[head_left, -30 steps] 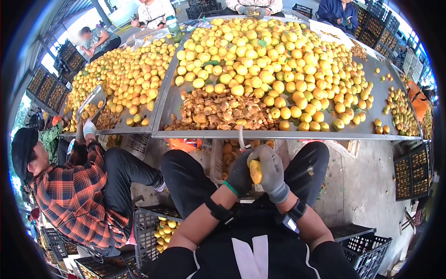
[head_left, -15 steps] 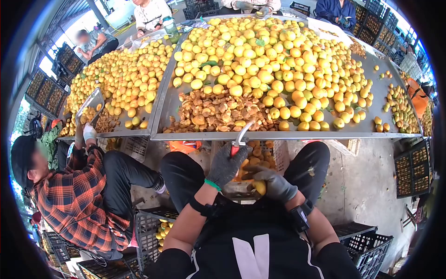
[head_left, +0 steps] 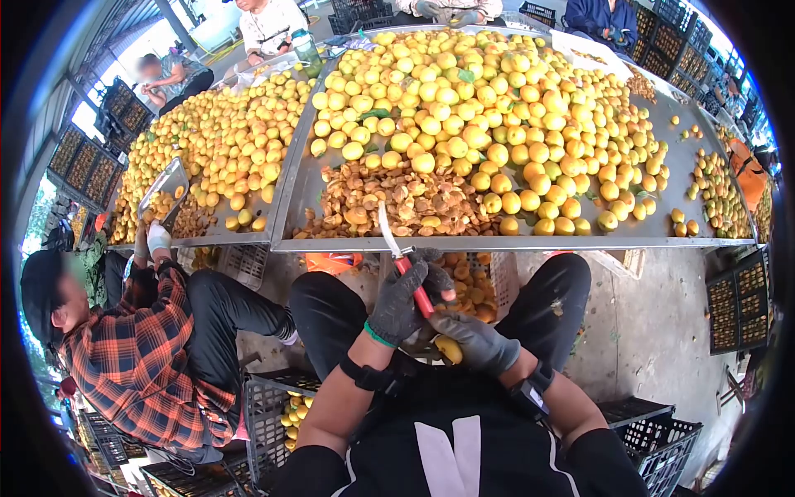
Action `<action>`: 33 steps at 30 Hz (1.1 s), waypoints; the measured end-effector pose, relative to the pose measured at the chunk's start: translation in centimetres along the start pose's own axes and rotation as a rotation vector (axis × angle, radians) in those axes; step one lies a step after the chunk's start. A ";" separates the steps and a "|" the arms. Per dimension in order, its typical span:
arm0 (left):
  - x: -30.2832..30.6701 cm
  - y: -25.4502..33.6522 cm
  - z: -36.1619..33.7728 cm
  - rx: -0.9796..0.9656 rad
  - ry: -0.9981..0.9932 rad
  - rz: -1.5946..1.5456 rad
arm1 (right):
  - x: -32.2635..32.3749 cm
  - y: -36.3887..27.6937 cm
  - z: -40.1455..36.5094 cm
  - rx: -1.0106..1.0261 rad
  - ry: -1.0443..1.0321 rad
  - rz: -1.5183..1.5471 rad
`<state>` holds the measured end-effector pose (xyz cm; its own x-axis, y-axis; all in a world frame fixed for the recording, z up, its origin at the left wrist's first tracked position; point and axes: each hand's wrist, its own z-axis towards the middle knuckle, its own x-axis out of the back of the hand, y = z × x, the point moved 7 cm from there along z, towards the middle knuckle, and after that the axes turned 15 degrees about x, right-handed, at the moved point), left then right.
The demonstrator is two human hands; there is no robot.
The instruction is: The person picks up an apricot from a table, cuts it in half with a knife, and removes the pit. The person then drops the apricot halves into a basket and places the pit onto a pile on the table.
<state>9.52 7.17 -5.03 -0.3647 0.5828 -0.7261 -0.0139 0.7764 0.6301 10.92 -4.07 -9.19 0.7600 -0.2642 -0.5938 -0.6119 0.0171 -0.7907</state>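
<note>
My left hand [head_left: 404, 296], in a dark grey glove with a green cuff, is closed round the red handle of a knife [head_left: 411, 282]. The knife's curved blade points up and away, over the edge of the metal table. Close beside it, my right hand [head_left: 479, 338], in a grey glove, grips a yellow fruit [head_left: 448, 349] low over my lap. The fingers of both hands nearly meet. Beyond them lie a heap of cut fruit pieces [head_left: 402, 203] and a large pile of whole yellow fruit [head_left: 464, 108]. Below the table edge, a crate [head_left: 502, 282] holds orange fruit pieces.
A metal table edge [head_left: 513, 242] runs across in front of me. A co-worker in a checked shirt [head_left: 141, 356] sits at the left. Black crates [head_left: 654, 439] stand at the lower right, another [head_left: 269, 414] at the lower left. Other people sit across the table.
My left hand has turned, so the blade now points up and slightly left instead of right. My right hand has moved closer to it with the fruit.
</note>
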 end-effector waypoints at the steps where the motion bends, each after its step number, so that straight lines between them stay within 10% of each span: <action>1: -0.8 0.1 -0.3 0.004 -0.049 -0.016 | -0.2 -0.8 -0.2 -0.001 0.000 0.001; 10: -1.8 0.3 -0.1 0.029 -0.210 -0.325 | -1.3 -2.9 -1.9 -0.004 -0.038 -0.075; 14: -3.2 -0.2 -0.1 0.060 -0.296 -0.365 | -2.8 -0.7 -2.7 -0.143 -0.218 0.579; 20: -1.8 0.3 -0.4 -0.023 -0.242 -0.307 | -0.9 -1.2 -3.5 -0.035 0.244 0.673; 26: -3.9 0.4 -1.1 -0.027 -0.283 -0.246 | -0.9 -0.5 -4.0 -0.083 -0.003 0.445; 28: -4.1 0.1 -1.3 -0.019 -0.254 -0.242 | -1.7 -3.9 -4.5 0.368 -0.185 -0.564; 29: -4.0 -0.2 -1.5 0.012 -0.229 -0.209 | -1.6 -3.7 -4.4 0.368 -0.188 -0.562; 31: -3.8 -0.5 -1.6 0.044 -0.202 -0.177 | -1.8 -1.2 -4.5 -0.049 -0.106 0.554; 33: -4.1 -0.5 -1.7 0.071 -0.304 -0.193 | -1.5 -1.0 -4.5 -0.102 -0.044 0.408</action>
<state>9.46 4.05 -1.91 -0.0683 0.4605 -0.8850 0.0132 0.8874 0.4607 9.35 -8.02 -6.85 0.4583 -0.2138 -0.8627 -0.8814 0.0156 -0.4721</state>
